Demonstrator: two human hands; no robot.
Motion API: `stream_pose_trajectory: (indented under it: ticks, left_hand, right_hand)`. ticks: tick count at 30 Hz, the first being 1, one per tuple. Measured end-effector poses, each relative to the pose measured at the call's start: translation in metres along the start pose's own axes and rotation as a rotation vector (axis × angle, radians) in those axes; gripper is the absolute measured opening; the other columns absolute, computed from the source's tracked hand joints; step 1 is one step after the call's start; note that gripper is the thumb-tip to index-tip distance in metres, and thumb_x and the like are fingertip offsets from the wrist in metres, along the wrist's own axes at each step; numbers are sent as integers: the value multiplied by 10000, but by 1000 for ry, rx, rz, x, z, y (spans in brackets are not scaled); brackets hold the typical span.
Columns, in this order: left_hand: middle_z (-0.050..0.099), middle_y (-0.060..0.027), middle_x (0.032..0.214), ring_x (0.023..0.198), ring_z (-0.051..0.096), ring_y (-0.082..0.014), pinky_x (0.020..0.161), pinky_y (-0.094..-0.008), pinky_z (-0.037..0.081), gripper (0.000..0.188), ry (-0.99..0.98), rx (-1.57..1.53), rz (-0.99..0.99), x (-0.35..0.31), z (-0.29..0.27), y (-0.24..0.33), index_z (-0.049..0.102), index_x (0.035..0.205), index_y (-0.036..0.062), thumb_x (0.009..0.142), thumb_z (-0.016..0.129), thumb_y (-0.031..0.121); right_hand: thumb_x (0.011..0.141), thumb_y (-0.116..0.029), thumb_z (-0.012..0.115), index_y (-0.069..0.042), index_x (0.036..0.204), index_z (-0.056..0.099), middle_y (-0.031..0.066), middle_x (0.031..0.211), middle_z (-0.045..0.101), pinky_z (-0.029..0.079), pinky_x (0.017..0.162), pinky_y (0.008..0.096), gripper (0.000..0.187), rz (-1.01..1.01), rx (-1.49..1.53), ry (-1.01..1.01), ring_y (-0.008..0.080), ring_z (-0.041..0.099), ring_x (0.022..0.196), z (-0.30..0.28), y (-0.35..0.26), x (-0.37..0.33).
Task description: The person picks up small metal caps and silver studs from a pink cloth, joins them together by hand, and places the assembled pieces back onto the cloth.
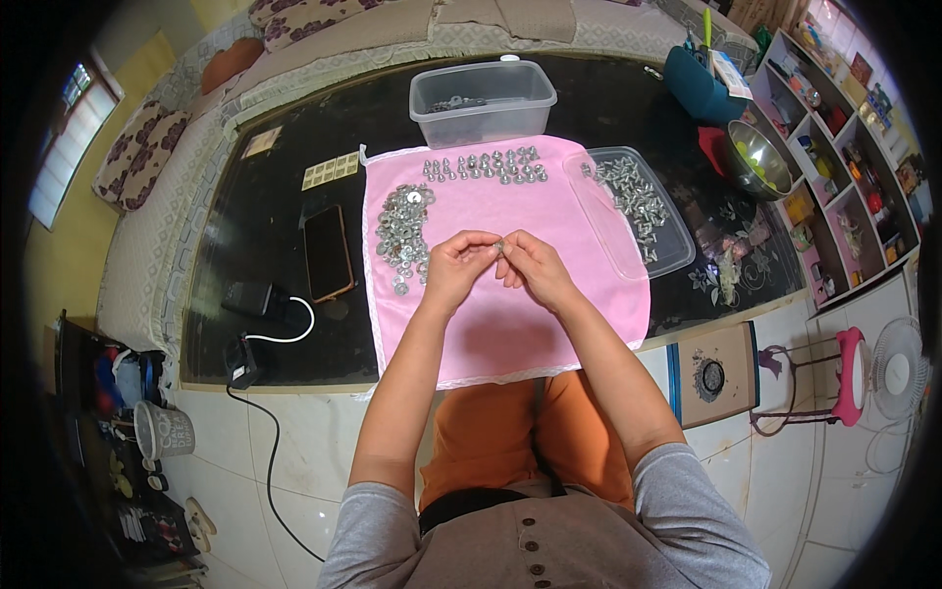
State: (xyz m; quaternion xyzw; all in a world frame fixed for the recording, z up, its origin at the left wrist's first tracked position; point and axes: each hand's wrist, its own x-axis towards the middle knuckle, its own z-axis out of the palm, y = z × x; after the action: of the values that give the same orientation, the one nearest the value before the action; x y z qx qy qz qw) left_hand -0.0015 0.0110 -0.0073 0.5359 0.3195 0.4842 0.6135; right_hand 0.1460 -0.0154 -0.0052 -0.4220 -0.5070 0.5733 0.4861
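Observation:
My left hand and my right hand meet over the middle of a pink cloth. Their fingertips pinch a small silvery metal piece, mostly covered by the fingers, so its exact kind is hidden. Left of my hands lies a loose pile of round metal washers. Beyond them, small metal pieces with wide round bases stand in rows along the cloth's far side. To the right, many loose metal screws fill a shallow clear plastic tray.
A clear plastic tub holding dark items stands behind the cloth. On the dark glossy table lie a phone and a black adapter with a white cable. A metal bowl and teal container sit at far right.

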Motion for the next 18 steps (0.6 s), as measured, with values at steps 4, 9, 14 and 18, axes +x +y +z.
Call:
stream_pose_trajectory:
  ticks: [4, 9, 14, 18]
  left_hand:
    - [587, -74, 857, 754, 547, -97, 692, -206, 464, 145, 48, -53, 4, -1, 8, 7, 572, 917, -30, 778, 553, 4]
    - [591, -83, 859, 749, 553, -105, 691, -212, 468, 144, 2, 43, -3, 1, -1, -4, 572, 915, -33, 779, 555, 10]
    - [594, -85, 835, 734, 556, -104, 686, -213, 473, 134, 32, -47, 6, 1, 3, -1, 573, 903, -32, 777, 560, 15]
    - [594, -84, 832, 737, 554, -103, 680, -212, 472, 135, 27, 27, -39, 2, 0, -2, 573, 900, -32, 774, 564, 15]
  right_hand:
    - [867, -215, 409, -39, 809, 490, 19, 622, 524, 390, 486, 196, 202, 8, -11, 0, 77, 475, 525, -2, 0, 0]
    - [861, -218, 407, -41, 792, 485, 21, 622, 528, 392, 489, 201, 205, 2, -47, 10, 82, 476, 524, 1, -1, 0]
    - [863, -223, 405, -39, 785, 485, 19, 621, 528, 392, 489, 204, 215, 6, -58, 17, 84, 478, 525, 0, -2, -1]
    - [867, -228, 400, -38, 787, 486, 21, 619, 526, 393, 487, 206, 224, 2, -80, 17, 87, 479, 526, 1, -4, -1]
